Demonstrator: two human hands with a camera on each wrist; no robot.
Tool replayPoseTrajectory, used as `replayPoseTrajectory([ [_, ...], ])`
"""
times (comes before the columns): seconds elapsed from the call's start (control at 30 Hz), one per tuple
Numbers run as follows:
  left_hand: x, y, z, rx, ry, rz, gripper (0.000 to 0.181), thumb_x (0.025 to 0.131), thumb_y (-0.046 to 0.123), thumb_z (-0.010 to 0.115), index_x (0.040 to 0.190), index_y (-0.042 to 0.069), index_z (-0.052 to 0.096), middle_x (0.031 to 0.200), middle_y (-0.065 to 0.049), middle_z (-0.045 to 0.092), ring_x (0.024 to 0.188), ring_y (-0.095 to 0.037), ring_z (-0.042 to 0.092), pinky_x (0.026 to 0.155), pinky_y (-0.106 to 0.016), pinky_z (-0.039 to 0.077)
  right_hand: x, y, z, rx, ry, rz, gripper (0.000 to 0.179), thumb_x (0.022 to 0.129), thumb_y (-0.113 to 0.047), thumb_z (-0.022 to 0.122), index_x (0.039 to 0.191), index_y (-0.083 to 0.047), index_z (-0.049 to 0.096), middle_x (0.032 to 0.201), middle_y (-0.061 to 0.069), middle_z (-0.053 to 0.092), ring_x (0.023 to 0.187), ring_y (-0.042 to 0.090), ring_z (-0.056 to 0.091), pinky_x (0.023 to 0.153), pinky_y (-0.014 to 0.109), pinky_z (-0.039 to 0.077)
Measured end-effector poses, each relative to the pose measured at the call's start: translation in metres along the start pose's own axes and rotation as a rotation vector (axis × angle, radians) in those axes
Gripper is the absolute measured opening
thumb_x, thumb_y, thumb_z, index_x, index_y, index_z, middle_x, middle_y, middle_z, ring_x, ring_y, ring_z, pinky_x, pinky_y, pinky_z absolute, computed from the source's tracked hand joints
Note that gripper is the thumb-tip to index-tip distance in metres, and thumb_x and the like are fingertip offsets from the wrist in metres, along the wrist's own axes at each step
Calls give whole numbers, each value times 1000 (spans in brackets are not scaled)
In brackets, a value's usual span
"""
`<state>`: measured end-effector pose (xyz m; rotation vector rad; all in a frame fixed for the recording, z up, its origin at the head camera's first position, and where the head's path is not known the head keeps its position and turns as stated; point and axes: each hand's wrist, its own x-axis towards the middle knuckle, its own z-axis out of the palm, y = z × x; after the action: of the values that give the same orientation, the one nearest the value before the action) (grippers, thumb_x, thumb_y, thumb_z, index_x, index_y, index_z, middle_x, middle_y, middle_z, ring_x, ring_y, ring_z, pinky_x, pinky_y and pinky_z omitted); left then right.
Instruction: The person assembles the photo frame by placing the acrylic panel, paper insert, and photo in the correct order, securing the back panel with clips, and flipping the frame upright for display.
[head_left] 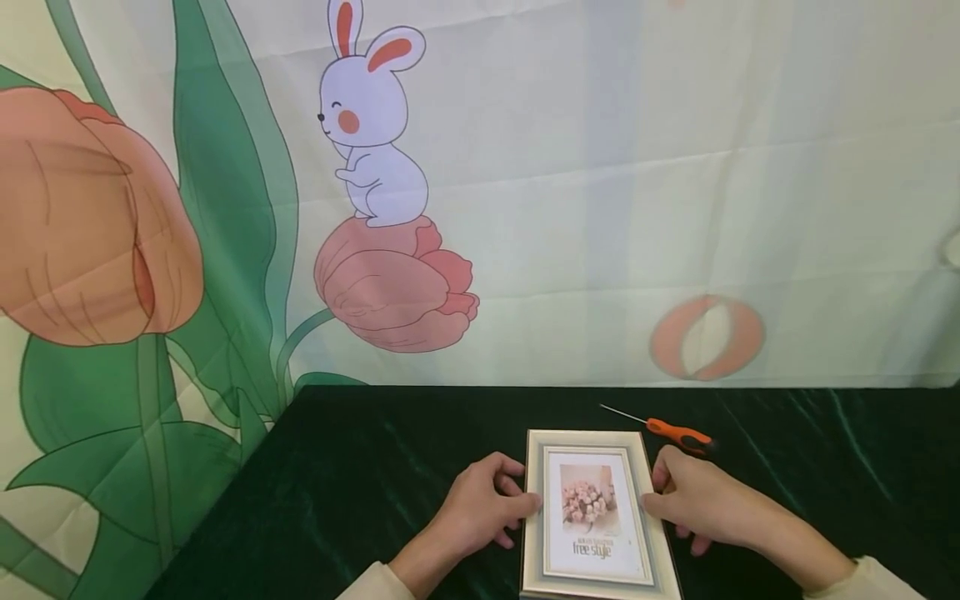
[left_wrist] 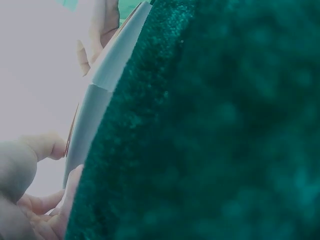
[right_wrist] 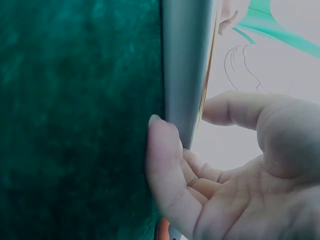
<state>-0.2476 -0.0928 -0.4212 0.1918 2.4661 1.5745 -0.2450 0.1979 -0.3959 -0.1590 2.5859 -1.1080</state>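
A cream picture frame (head_left: pixel 532 542) with a grey inner border lies face up on the dark green cloth. Inside it is a print (head_left: pixel 588 504) of pink flowers with "free style" lettering. My left hand (head_left: pixel 483 504) grips the left edge, thumb on the front border and fingers curled at the side. On the opposite edge my right hand (head_left: pixel 701 496) pinches the border between thumb and curled fingers. In the right wrist view the forefinger (right_wrist: pixel 165 155) lies against the frame's pale side (right_wrist: pixel 185 65), with the thumb at the front rim. The left wrist view shows the other side (left_wrist: pixel 90 120) between thumb and fingers.
A screwdriver (head_left: pixel 678 435) with an orange and black handle lies behind the right hand, its thin shaft pointing left. Dark green velvet cloth (head_left: pixel 360 467) covers the table. Behind it hangs a curtain (head_left: pixel 540 208) printed with tulips and a rabbit.
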Motion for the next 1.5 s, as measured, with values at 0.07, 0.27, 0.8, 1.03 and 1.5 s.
replayPoseTrajectory([
  [0.07,0,1,0,7,-3,-1,37,91,15,84,120,2,65,88,-6,64,66,-19,66,49,-34,59,1,0,-1,-6,1,-1,22,97,-15,73,101,-7,53,69,11,57,59,21,57,49,37,56],
  [0.27,3,2,-1,12,-4,-3,37,91,16,83,120,3,64,89,-7,63,67,-19,66,49,-34,59,5,-1,-2,-23,0,12,23,97,-16,73,101,-7,53,70,11,57,59,21,58,50,36,57],
  [0.8,9,-1,4,7,6,20,37,91,17,83,120,2,66,88,-5,64,65,-18,65,48,-34,58,7,5,-7,-11,-3,11,24,98,-17,74,103,-6,54,73,11,58,62,21,58,51,37,58],
  [1.03,9,0,4,16,18,9,35,92,18,82,120,2,67,87,-5,64,65,-18,65,49,-34,58,7,3,-10,-31,-11,28,19,98,-17,72,104,-7,57,77,9,59,61,21,58,51,35,55],
  [1.5,6,22,-23,333,161,167,51,98,36,75,135,2,66,104,-3,73,88,-22,69,76,-45,58,-3,-6,-36,-175,322,-264,26,104,-23,69,120,-3,67,106,4,72,95,26,67,77,46,59],
])
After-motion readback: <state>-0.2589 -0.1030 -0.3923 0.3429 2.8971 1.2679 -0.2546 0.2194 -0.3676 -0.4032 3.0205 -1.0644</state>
